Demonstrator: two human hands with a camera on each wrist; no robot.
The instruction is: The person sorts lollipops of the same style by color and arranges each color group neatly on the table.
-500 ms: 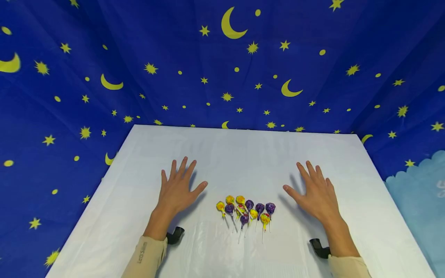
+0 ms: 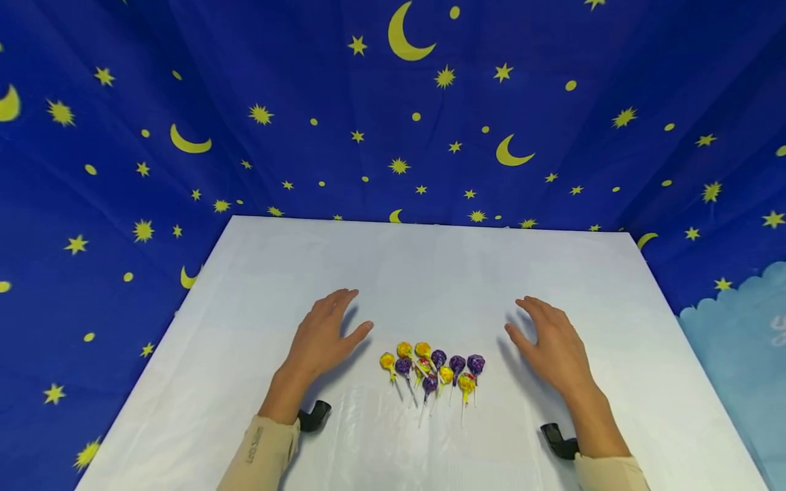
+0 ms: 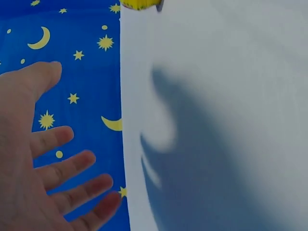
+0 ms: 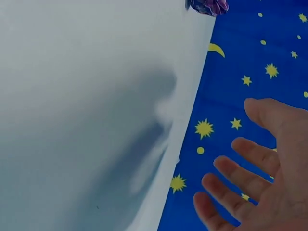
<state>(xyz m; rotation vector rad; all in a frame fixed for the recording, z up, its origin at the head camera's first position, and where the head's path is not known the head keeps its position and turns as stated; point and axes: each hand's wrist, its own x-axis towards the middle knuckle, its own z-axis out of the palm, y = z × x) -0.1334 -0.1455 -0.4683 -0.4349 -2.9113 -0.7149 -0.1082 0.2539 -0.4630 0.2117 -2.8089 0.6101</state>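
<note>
Several wrapped lollipops lie in a loose cluster in the head view, some yellow (image 2: 387, 361) and some purple (image 2: 475, 364), their pale sticks mostly pointing towards me. My left hand (image 2: 322, 341) hovers to their left, apart from them, fingers loosely bent and nothing held. On the other side my right hand (image 2: 555, 348) is held up likewise, its palm turned inward and holding nothing. The left wrist view catches part of a yellow wrapper (image 3: 139, 4) at its top edge; a purple wrapper (image 4: 210, 6) shows at the top of the right wrist view.
A white table (image 2: 430, 273) lies beneath the hands. Blue cloth (image 2: 319, 82) with yellow moons and stars hangs behind and beside it. Black fittings stick out at the left wrist (image 2: 315, 417) and right wrist (image 2: 560, 442). Pale blue cloth (image 2: 746, 341) hangs at the right.
Both hands have turned from palms down with spread fingers to palms facing inward, fingers closer together and slightly bent. The lollipops lie in the same arrangement; the head view has shifted slightly.
</note>
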